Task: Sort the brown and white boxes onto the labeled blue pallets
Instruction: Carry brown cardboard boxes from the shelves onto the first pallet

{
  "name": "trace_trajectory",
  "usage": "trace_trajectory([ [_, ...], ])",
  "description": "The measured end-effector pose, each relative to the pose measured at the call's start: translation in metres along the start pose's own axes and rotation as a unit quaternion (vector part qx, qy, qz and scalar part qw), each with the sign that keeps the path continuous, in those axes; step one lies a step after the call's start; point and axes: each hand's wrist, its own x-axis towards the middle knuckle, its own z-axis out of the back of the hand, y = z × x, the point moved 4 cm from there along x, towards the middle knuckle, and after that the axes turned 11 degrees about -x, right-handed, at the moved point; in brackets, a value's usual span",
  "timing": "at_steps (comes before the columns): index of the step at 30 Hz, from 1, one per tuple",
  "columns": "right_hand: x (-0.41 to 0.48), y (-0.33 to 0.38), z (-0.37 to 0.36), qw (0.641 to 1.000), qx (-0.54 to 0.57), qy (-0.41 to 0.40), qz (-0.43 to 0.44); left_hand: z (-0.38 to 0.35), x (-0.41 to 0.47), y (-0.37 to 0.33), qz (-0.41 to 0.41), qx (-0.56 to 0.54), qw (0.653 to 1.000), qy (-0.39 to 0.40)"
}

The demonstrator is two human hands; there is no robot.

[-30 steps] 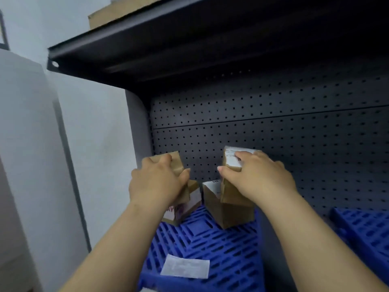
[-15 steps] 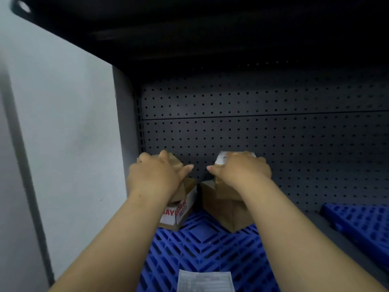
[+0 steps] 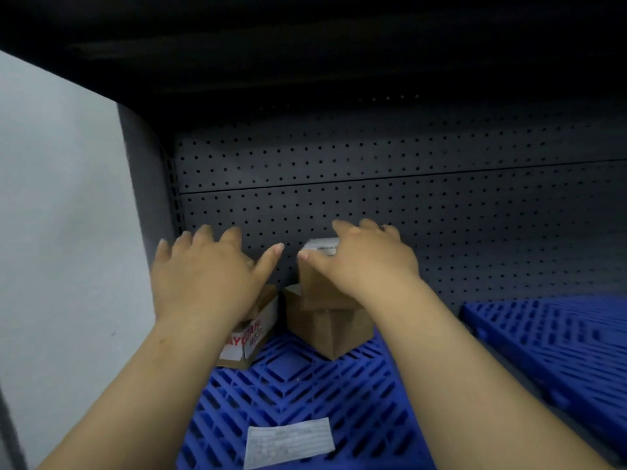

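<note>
Both grips splayed apart; right hand (image 3: 369, 262) tops the upright brown box (image 3: 322, 293), left hand (image 3: 203, 276) beside.

near pallet (image 3: 305, 395): left box (image 3: 252, 334) and right lower box (image 3: 334, 330) side by side at its back, against pegboard panel (image 3: 373, 205). upper box (image 3: 317, 290) on right lower box. paper label (image 3: 288, 442) at pallet front. second pallet (image 3: 559, 351) to the right, apart.

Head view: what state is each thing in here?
Left hand, open, fingers spread above lettered box.
Right hand, open, resting on top box.
Top box, stacked on lower box.
Lower box, standing on pallet.
Lettered box, on pallet, partly hidden by left hand.
Label, lying flat on pallet.
</note>
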Motion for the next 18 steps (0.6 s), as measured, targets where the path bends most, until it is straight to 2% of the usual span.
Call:
trace_trajectory([
  [6, -0.067, -0.067, 0.025, 0.994, 0.052, -0.084, 0.04, 0.025, -0.053, -0.06, -0.108, -0.111, 0.987, -0.045],
  [10, -0.114, -0.135, 0.033, 0.995, 0.038, -0.082, 0.034, 0.023, -0.092, -0.124, -0.16, -0.154, 0.975, -0.015],
  [14, -0.169, -0.219, 0.046, 0.996, 0.033, -0.085, 0.001, 0.02, -0.136, -0.204, -0.2, -0.222, 0.954, 0.005],
  [18, -0.23, -0.315, 0.062, 0.996, 0.004, -0.081, -0.044, 0.019, -0.189, -0.294, -0.232, -0.238, 0.942, 0.045],
])
